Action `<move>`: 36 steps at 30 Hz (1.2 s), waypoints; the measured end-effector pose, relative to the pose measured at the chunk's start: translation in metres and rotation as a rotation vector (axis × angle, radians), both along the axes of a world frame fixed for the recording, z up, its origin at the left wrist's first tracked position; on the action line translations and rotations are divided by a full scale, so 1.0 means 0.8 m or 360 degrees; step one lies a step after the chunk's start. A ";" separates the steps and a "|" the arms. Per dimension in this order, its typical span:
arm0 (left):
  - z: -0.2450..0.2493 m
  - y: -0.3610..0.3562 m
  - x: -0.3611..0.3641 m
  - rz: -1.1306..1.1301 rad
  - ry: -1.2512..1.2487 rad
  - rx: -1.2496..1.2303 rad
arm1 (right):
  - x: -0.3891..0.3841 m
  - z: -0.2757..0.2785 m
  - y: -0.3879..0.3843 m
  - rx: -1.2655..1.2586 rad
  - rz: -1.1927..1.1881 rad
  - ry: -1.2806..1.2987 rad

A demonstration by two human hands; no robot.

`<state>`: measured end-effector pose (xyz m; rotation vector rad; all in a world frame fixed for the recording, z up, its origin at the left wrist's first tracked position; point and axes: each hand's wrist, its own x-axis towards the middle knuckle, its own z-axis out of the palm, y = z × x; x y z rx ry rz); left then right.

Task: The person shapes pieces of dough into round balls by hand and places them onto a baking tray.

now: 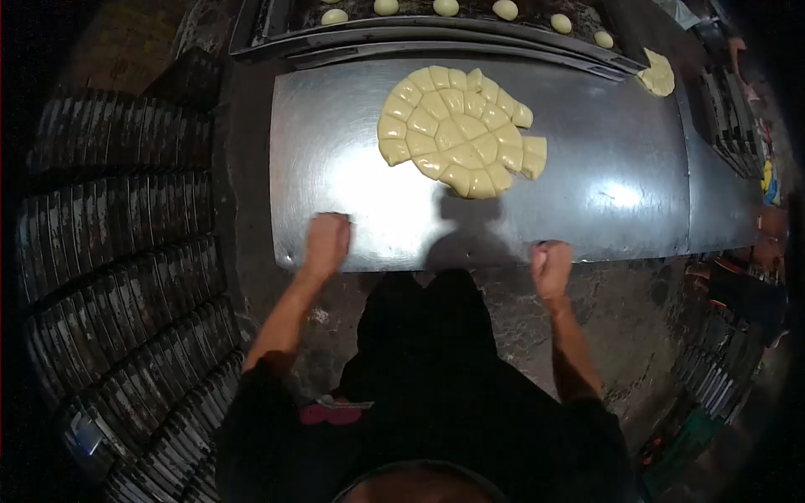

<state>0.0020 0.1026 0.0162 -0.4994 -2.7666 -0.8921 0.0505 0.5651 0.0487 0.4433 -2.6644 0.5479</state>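
A flat, round slab of pale dough (457, 126), cut into several pieces, lies on the metal table (620, 151); a few pieces at its right edge stand partly apart. My left hand (327, 239) is over the table's front left part, fingers curled in. Near the front edge, farther right, my right hand (552, 260) is closed like a fist. Both hands are apart from the slab. Whatever the curled fingers may hold is hidden.
Beyond the table, a dark baking tray (453, 29) carries several round dough balls (505, 10). Another dough piece (656, 74) lies at the back right. Stacked dark trays (117, 210) fill the left side. More pans (729, 121) stand at right.
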 end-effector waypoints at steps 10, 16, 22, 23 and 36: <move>0.008 0.011 -0.016 -0.0185 0.0087 -0.0150 | -0.020 -0.033 -0.035 -0.0294 -0.0276 -0.0008; 0.008 0.060 -0.092 0.0536 -0.0179 0.0319 | -0.106 -0.033 -0.024 -0.0524 -0.0973 -0.0105; 0.001 -0.010 -0.024 0.0044 -0.0088 -0.0186 | -0.012 -0.020 0.007 -0.0233 -0.0243 -0.0035; 0.006 -0.021 -0.040 0.0241 -0.0084 -0.0157 | -0.028 -0.025 0.028 -0.0180 -0.0574 -0.0032; -0.010 0.024 -0.112 0.0548 0.0105 0.0376 | -0.103 -0.037 0.013 -0.0471 -0.0898 0.0014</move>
